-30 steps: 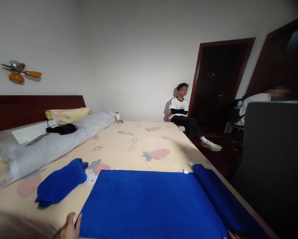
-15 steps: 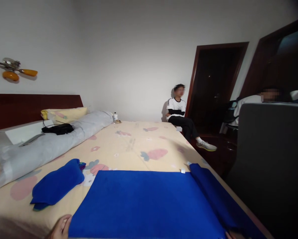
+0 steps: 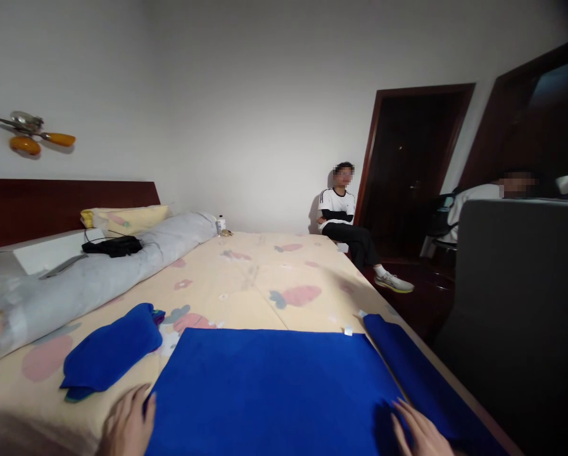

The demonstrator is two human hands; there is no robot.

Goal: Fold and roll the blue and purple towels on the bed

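Note:
A blue towel (image 3: pixel 274 386) lies spread flat on the bed (image 3: pixel 265 278) in front of me. My left hand (image 3: pixel 126 424) rests at its near left edge, fingers stretched out on the sheet. On the towel's near right part lies my right hand (image 3: pixel 419 430), fingers flat and apart. A second blue cloth strip (image 3: pixel 416 367) runs along the bed's right edge beside that hand. To the left sits a folded blue towel (image 3: pixel 110 351).
A grey rolled duvet (image 3: pixel 88 278) with a black pouch (image 3: pixel 113 246) lies along the headboard side. One person sits against the far wall (image 3: pixel 343 215); another sits at the right behind a grey chair back (image 3: pixel 521 304). A dark doorway (image 3: pixel 411 164) is beyond.
Both hands have come up into view: the left moved onto the towel's edge with fingers spread, the right now lies flat on the towel. The camera shifted slightly.

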